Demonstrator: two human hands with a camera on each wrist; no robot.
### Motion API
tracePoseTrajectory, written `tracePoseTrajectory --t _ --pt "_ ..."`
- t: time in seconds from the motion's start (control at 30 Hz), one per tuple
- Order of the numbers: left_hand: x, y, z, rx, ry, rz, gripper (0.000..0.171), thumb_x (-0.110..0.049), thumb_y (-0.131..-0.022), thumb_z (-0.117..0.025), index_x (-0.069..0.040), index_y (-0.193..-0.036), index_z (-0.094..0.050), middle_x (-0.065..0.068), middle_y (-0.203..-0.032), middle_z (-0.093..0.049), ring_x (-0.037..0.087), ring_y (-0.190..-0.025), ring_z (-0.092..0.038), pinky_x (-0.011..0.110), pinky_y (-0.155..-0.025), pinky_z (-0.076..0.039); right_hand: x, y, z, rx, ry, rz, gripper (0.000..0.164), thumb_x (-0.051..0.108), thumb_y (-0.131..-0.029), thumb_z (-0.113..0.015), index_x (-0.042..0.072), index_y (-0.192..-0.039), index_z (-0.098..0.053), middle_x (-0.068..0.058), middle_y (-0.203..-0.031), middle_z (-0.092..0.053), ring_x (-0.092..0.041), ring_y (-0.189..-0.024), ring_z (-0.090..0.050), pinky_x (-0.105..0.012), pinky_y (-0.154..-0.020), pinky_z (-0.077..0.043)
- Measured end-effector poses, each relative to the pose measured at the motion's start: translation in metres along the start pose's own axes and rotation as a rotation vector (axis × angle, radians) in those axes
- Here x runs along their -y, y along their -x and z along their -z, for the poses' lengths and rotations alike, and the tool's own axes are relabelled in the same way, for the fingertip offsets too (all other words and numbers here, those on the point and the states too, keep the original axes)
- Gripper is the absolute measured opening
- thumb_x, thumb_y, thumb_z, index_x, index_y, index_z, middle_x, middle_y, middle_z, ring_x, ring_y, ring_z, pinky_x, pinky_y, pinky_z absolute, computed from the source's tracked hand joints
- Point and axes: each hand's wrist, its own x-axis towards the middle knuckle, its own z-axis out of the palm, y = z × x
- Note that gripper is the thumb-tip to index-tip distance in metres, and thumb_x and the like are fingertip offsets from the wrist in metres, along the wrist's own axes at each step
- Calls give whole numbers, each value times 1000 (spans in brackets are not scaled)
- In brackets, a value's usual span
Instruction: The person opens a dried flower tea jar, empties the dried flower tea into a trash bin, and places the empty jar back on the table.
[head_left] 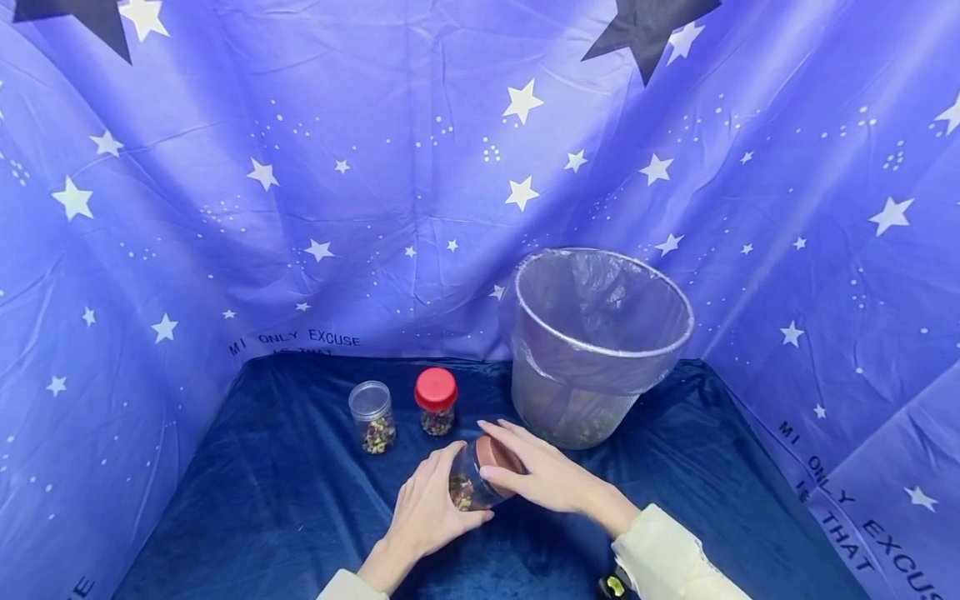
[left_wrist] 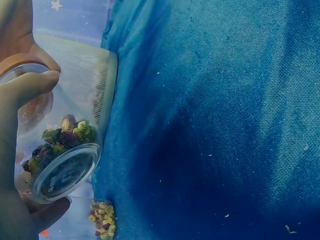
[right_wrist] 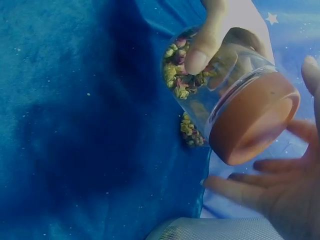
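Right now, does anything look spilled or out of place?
Slightly: pale bits lie scattered on the blue cloth, like stray debris, source unclear. The brown-lidded jar tilts, but the left hand grips it.

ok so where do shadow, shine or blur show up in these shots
Head: bright glints on the bin liner; left wrist: a broad dark shadow over the blue cloth; right wrist: a similar shadow, a pale sheen on the lid, and the right hand slightly soft.

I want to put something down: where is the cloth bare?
Cloth is free left of the leftmost jar and right of the bin. Crowded centre: red-lidded jar, left hand gripping the brown-lidded jar, right hand by its lid.
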Motion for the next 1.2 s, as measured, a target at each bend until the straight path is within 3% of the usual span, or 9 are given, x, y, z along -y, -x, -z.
tracePoseTrajectory --t 0.17,0.27,0.4,0.5,0.6,0.87,1.0,1.1,1.2 --pt "-2 0 1 -16 -18 -7 93 -56 -57 -88 -21 -135 -52 1 -121 -66 22 -102 -66 43 -77 -57 5 -8 -1 -103 44 -172 68 63 -95 -48 20 -147 -46 -7 -144 -55 -32 -132 -53 -54 -107 -43" --pt "-2 -1 2 -23 -29 -7 93 -56 -57 -88 -21 -135 -52 2 -121 -65 23 -103 -66 43 -78 -57 9 -12 -2 -124 0 -306 73 72 -91 -44 20 -142 -51 -12 -129 -65 -32 -92 -72 -46 -81 -56" --pt "-3 -1 1 -47 -52 -28 94 -56 -56 -88 -20 -135 -52 2 -120 -66 23 -102 -66 42 -79 -57 14 -15 -3 -106 -86 -393 78 79 -85 -44 21 -136 -56 -17 -109 -71 -22 -40 -61 -36 -44 -50" --pt "-3 -1 0 -68 -65 -47 95 -56 -55 -89 -20 -134 -52 2 -119 -66 23 -100 -66 42 -79 -57 16 -15 -5 -101 -91 -375 75 79 -85 -45 21 -130 -60 -17 -98 -72 -19 -36 -59 -34 -40 -49" --pt "-4 -1 -1 -80 -67 -53 95 -56 -55 -89 -19 -134 -52 2 -119 -66 22 -99 -67 41 -78 -57 16 -14 -5 -99 -102 -338 69 75 -87 -48 20 -128 -60 -17 -96 -72 -20 -39 -61 -34 -41 -50" --pt "-1 -1 0 -62 -58 -22 93 -57 -57 -88 -20 -134 -52 1 -119 -66 21 -99 -66 40 -76 -57 15 -13 0 -42 -111 -246 73 67 -88 -55 19 -143 -50 -14 -106 -70 -15 -47 -61 -33 -47 -51" --pt "-1 -2 2 -60 -53 -17 93 -56 -57 -88 -20 -134 -52 1 -120 -66 21 -101 -66 41 -76 -58 11 -14 2 -36 -36 -188 69 65 -89 -55 23 -143 -50 -10 -122 -68 -23 -89 -71 -41 -76 -56" --pt "0 -3 2 -58 -50 -10 93 -56 -57 -88 -20 -135 -52 1 -120 -66 22 -101 -66 42 -76 -58 8 -14 2 -37 8 -147 68 65 -89 -55 24 -143 -50 -7 -134 -63 -27 -119 -62 -49 -96 -50" --pt "0 -4 1 -60 -49 -6 93 -57 -56 -88 -20 -134 -52 1 -120 -66 22 -102 -66 42 -76 -57 5 -14 3 -21 12 -119 68 64 -90 -56 25 -145 -48 -6 -136 -61 -28 -123 -60 -51 -98 -48"
